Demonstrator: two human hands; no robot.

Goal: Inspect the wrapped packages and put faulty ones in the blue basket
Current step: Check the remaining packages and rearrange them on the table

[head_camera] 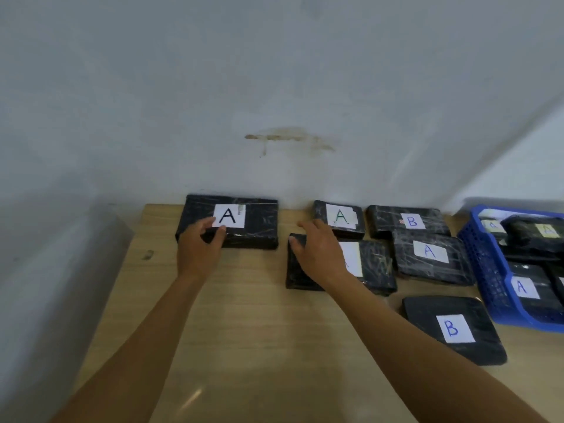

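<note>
Several black wrapped packages with white letter labels lie on the wooden table point(244, 315). My left hand point(198, 245) grips the front left part of a large package marked A point(256, 221) by the wall, fingers curled over its top. My right hand point(317, 251) lies over the left end of a middle package point(375, 267), its thumb at the left edge and its label partly hidden. Behind that one sits a small package marked A point(340, 216). The blue basket point(488, 270) at the far right holds several packages.
More packages lie to the right: one marked B point(409, 221) at the back, one marked A point(432, 254) in front of it, and a larger one marked B point(451, 329) nearer me. A white wall rises right behind the table. The table's left edge drops off beside my left arm.
</note>
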